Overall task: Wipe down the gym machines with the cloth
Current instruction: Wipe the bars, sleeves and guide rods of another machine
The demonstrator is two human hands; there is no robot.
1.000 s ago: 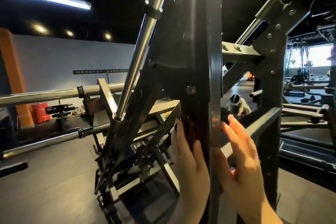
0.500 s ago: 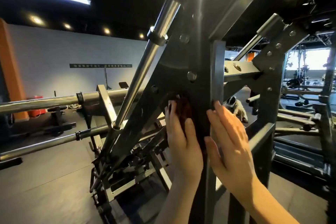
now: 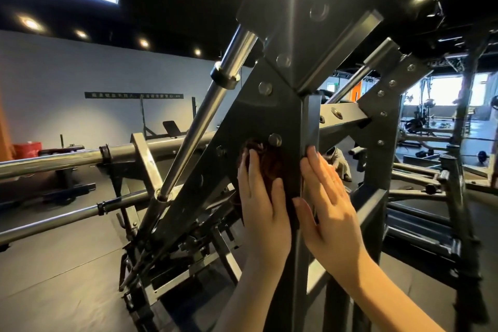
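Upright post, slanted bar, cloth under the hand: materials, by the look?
Upright post: probably steel box section with matte dark grey paint or powder coat; flat faces, sharp edge, low sheen.
Slanted bar: likely chromed or polished steel; bright mirror streaks along a round shaft.
Cloth: soft fabric, dark reddish brown; it bunches under the left hand. Fibre cannot be told.

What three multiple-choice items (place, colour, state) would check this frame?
1. Where is the cloth? A in a bucket; B under the left hand on the machine post; C on a shelf.
2. What colour is the cloth? A white; B bright blue; C dark red.
3. How is the right hand? A flat against the machine post; B clenched in a fist; C gripping a handle.
Answers: B, straight fingers press it there; C, reddish fabric shows between fingers and thumb; A, its fingers lie straight.
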